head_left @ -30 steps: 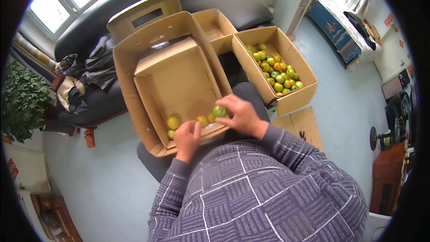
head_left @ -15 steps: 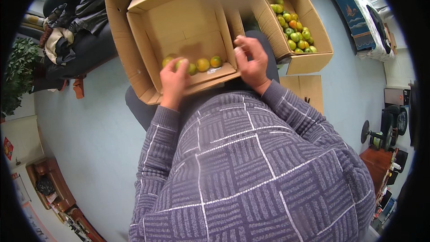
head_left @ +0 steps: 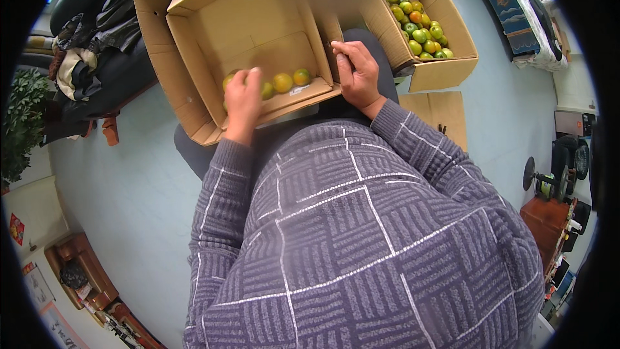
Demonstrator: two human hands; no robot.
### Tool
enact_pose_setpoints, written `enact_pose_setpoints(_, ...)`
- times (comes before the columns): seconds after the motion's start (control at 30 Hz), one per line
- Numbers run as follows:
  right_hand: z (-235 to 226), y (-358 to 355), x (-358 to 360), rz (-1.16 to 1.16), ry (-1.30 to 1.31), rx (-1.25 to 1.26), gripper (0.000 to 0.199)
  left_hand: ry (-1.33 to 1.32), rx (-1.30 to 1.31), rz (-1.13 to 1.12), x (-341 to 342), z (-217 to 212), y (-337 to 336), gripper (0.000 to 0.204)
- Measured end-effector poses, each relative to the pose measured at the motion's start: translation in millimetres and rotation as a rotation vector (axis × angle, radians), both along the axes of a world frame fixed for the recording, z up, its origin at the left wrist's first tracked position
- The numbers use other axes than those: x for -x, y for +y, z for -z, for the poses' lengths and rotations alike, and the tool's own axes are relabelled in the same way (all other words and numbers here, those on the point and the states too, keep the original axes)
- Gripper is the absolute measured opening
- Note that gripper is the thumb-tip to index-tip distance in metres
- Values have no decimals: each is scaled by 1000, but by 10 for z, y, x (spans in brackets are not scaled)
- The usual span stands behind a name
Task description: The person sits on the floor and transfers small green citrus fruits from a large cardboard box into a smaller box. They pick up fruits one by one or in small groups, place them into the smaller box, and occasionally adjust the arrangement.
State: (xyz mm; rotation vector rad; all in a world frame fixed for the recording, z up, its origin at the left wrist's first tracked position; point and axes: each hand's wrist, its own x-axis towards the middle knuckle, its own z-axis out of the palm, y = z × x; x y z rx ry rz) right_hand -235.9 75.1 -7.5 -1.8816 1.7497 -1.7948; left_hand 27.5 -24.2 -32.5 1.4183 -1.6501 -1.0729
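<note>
Inside a cardboard box (head_left: pixel 274 108) in front of me, a short row of round green-and-orange fruits (head_left: pixel 283 83) lies along the near wall. My left hand (head_left: pixel 244 100) is over the left end of this row, its fingers slightly blurred and covering part of the fruit; whether it grips one is not visible. My right hand (head_left: pixel 360 76) is beside the box's right wall, fingers curled and thumb brought against them. What lies between those fingertips, if anything, is too small to make out.
At the right stands a second cardboard box (head_left: pixel 445 72) with many similar fruits (head_left: pixel 420 35). A flat cardboard piece (head_left: pixel 433 116) lies below it. A dark sofa (head_left: pixel 129 71) with clothes and a leafy plant (head_left: pixel 26 123) are at the left.
The boxes and both hands have shifted slightly up and left in the picture. My right thumb has closed toward its fingers. The left hand has stayed at the left part of the fruit row.
</note>
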Motion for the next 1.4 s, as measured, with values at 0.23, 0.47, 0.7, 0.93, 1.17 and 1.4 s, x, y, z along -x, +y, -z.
enact_pose_setpoints(0.23,9,-18,10,-11,44,-1,21,177,-200,269,700,-297,-68,43)
enact_pose_setpoints(0.47,47,-11,18,-4,49,-4,21,-624,307,379,526,-202,39,28)
enact_pose_setpoints(0.7,61,-21,23,-4,52,7,21,-685,466,825,676,-25,-215,40)
enact_pose_setpoints(0.93,46,-15,11,6,63,5,21,-656,379,879,746,-100,-354,44)
enact_pose_setpoints(1.17,61,-15,17,2,30,3,21,-821,407,735,771,-290,-391,46)
enact_pose_setpoints(1.4,57,-11,11,7,-13,-10,23,-661,450,732,683,-157,-343,39)
